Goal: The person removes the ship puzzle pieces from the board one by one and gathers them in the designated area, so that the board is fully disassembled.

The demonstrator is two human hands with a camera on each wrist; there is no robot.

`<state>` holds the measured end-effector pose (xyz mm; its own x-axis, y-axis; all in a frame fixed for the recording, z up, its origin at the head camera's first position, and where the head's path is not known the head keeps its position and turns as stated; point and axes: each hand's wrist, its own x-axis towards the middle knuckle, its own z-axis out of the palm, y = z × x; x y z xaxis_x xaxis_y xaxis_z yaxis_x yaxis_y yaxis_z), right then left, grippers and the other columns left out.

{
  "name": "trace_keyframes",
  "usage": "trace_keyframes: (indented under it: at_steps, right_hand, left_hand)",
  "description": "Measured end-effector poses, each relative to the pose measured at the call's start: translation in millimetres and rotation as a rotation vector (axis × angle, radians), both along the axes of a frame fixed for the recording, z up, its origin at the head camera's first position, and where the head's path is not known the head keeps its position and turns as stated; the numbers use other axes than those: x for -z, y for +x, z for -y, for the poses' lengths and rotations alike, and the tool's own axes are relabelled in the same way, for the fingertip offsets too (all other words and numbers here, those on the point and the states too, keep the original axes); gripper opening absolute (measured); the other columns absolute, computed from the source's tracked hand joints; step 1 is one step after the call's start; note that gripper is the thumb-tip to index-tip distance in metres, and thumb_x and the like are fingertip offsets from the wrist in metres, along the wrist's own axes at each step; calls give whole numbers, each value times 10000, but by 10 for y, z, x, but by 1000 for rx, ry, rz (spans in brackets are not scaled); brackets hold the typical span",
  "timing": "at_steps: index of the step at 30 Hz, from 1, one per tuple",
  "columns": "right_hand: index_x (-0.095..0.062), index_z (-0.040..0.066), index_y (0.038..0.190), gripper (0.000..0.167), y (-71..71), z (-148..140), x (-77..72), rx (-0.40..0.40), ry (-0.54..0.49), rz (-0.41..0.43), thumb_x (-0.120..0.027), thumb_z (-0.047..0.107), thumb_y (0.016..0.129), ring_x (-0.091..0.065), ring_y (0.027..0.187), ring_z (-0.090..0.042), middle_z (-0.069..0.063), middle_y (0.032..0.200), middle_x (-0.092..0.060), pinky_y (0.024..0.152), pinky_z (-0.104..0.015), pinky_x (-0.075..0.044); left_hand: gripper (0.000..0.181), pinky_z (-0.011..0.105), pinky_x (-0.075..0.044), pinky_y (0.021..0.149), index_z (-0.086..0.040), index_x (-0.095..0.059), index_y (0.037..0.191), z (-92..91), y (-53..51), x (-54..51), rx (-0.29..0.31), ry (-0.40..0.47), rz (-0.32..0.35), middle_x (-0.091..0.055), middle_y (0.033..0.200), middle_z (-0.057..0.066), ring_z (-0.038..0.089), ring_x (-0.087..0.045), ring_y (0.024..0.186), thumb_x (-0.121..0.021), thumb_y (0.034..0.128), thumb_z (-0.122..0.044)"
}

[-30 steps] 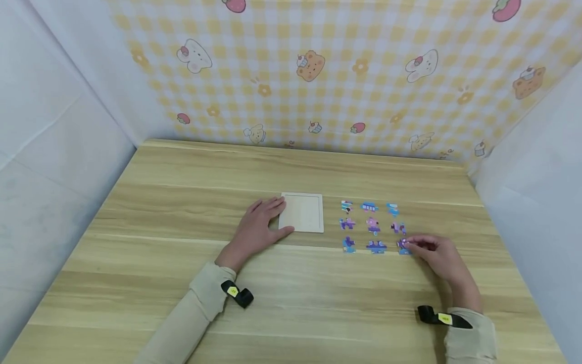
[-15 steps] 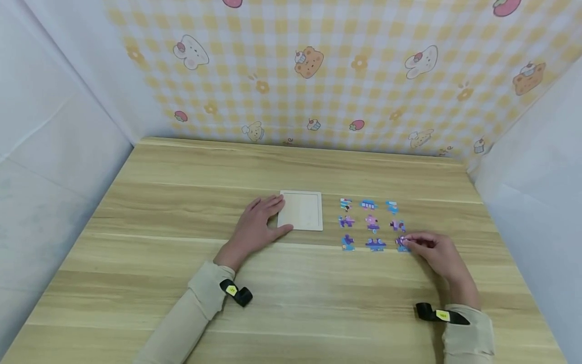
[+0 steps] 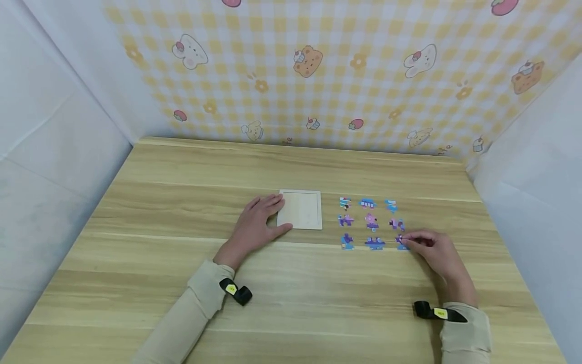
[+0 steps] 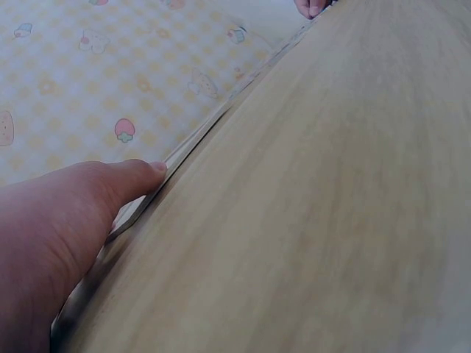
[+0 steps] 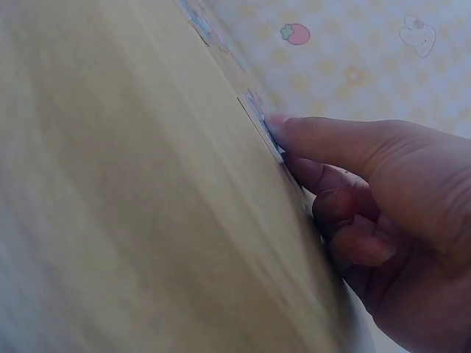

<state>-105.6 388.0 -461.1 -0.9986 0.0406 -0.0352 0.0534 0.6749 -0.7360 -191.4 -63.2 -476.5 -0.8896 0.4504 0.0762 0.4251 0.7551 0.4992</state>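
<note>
A square pale wooden puzzle tray (image 3: 305,210) lies on the table with nothing in its recess. My left hand (image 3: 254,227) rests at its left side, fingers on the upper left edge and thumb near the lower edge. In the left wrist view, the thumb of the left hand (image 4: 66,220) lies on the tray's rim (image 4: 180,153). Right of the tray, several blue and purple jigsaw pieces (image 3: 371,221) lie apart in rows. My right hand (image 3: 438,253) pinches the near-right jigsaw piece (image 3: 400,247) between thumb and fingers; the right wrist view shows this piece (image 5: 257,121) low at the tabletop.
The wooden table (image 3: 318,298) ends at a yellow checked cloth (image 3: 354,91) at the back. White sheets hang on the left (image 3: 54,126) and right (image 3: 536,177). A black wrist camera (image 3: 236,291) is strapped to each sleeve.
The whole head view has shifted slightly. My right hand stays at the near-right jigsaw piece, and the left hand keeps its place on the tray.
</note>
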Motion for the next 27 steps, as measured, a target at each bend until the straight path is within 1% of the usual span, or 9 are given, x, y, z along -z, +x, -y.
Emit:
trace_keyframes:
  at_steps: [4,8,12,17,23,27]
  right_hand:
    - [-761,-23,1082,211,23,-33,17,-1,-90,-27,-717,165,996,-495,710,-87,79,883,-698,600,-224,-434]
    - [-741,-53,1094,215,37,-63,39,0,-161,-43,-704,137,1001,-481,671,-93,59,844,-696,583,-234,-427]
    - [-744,-39,1117,239,38,-85,56,11,-153,-34,-703,169,1006,-517,710,-101,49,887,-710,616,-213,-446]
    - [-745,-19,1143,265,42,-104,69,37,-140,-10,-698,207,1012,-564,797,-100,60,958,-721,690,-188,-471]
    - [-750,-19,1122,250,46,-94,71,35,-143,-29,-707,198,1006,-583,804,-78,75,958,-731,698,-176,-477]
    - [-746,-30,1113,243,46,-97,76,36,-150,-40,-708,184,1004,-582,795,-72,76,959,-733,684,-181,-480]
  left_hand:
    - [788,415,-122,1285,-111,-479,1544,-2,7,-38,0,5,1,-419,1622,-3,186,-313,1537,-672,946,-587]
    - [787,410,-116,1285,-102,-474,1544,1,9,-67,0,12,4,-416,1623,2,190,-313,1537,-674,949,-577]
    - [793,416,-115,1286,-101,-472,1547,4,4,-57,1,11,-2,-417,1623,3,192,-315,1536,-671,949,-581]
    - [795,423,-116,1285,-104,-470,1550,11,9,-6,1,11,-3,-409,1627,-4,187,-305,1540,-661,951,-591]
    - [794,432,-118,1284,-106,-475,1550,17,12,13,2,5,-13,-405,1629,-9,192,-304,1541,-645,955,-604]
    - [794,437,-122,1283,-106,-478,1549,18,11,-4,7,7,-20,-405,1629,-7,196,-306,1540,-644,955,-605]
